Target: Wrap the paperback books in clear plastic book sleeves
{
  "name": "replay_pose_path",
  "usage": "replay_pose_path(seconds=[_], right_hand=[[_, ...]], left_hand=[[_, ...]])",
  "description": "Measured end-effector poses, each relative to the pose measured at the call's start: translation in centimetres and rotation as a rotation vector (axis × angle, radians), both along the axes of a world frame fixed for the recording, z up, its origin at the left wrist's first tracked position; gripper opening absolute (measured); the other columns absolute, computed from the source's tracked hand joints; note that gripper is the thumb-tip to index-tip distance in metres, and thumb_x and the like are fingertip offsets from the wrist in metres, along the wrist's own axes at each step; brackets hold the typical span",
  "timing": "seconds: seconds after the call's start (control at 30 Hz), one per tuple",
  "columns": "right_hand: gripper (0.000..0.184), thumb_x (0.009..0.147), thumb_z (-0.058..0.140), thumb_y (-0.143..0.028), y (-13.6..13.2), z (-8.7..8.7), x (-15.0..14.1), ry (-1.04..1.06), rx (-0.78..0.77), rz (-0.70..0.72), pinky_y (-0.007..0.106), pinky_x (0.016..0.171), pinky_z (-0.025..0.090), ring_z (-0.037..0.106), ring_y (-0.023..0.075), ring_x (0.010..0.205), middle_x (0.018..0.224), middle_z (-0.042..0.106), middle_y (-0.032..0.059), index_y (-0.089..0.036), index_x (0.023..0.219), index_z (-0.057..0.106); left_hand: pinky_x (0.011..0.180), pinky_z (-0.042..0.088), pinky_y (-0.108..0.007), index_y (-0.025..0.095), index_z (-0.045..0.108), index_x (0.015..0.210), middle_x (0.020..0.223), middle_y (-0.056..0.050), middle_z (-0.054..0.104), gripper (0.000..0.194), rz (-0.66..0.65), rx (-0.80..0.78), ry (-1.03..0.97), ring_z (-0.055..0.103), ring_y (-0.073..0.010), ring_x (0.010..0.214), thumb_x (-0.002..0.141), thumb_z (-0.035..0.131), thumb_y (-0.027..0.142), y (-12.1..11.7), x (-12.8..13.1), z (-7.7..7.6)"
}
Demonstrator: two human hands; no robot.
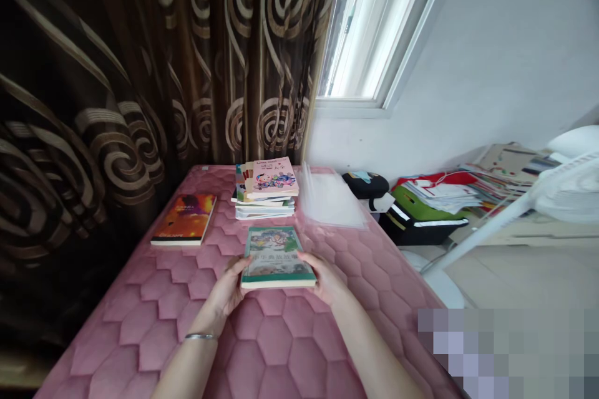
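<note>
A green-bordered book with an illustrated cover is gripped by its two sides over the pink quilted mattress. My left hand is closed on its left edge, thumb on the cover. On the right edge, my right hand is closed the same way. Just beyond the book stands a stack of books, topped by a pink book with cartoon figures. An orange and purple book lies flat to the left. Whether the held book touches the mattress, I cannot tell.
Clear plastic sheets lie right of the stack. A patterned brown curtain hangs along the left and back. Beyond the mattress's right edge are a black case, a green and black bag, piled papers and a white fan.
</note>
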State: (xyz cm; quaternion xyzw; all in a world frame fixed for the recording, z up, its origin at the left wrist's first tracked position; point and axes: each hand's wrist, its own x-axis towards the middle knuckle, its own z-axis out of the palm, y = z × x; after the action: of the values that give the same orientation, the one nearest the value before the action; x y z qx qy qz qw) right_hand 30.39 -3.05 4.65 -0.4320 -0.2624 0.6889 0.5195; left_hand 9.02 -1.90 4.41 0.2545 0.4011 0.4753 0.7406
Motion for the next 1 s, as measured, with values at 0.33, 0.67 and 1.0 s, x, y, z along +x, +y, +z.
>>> replay_pose_path(seconds=[0.33,0.67,1.0], right_hand=[[0.036,0.067,0.073,-0.046,0.1,-0.6,0.3,-0.213,0.147,-0.023,0.030,0.069,0.054,0.068,0.0219,0.079,0.084,0.073,0.0052,-0.018,0.089,0.069],[0.031,0.086,0.048,-0.050,0.3,-2.1,1.0,-0.865,0.564,-0.089,0.031,0.081,0.052,0.064,0.0249,0.099,0.102,0.070,0.0083,-0.025,0.103,0.055],[0.026,0.082,0.050,-0.040,0.1,-3.0,1.2,-1.054,0.542,-0.192,0.038,0.094,0.048,0.062,0.0283,0.106,0.104,0.071,0.0112,-0.024,0.098,0.064]], left_hand=[[0.078,0.058,-0.032,0.015,0.060,0.092,0.097,-0.010,0.073,0.032,-0.023,0.143,0.041,0.070,-0.0247,0.094,0.068,0.077,0.028,-0.3,0.2,-0.4],[0.106,0.037,-0.032,0.020,0.061,0.107,0.118,-0.008,0.066,0.032,0.123,0.617,0.500,0.056,-0.0226,0.117,0.078,0.067,0.031,0.1,-0.1,-1.6],[0.104,0.038,-0.036,0.021,0.063,0.101,0.107,-0.008,0.068,0.021,0.194,0.743,0.637,0.059,-0.0239,0.107,0.081,0.059,0.024,-0.2,-0.4,-2.1]])
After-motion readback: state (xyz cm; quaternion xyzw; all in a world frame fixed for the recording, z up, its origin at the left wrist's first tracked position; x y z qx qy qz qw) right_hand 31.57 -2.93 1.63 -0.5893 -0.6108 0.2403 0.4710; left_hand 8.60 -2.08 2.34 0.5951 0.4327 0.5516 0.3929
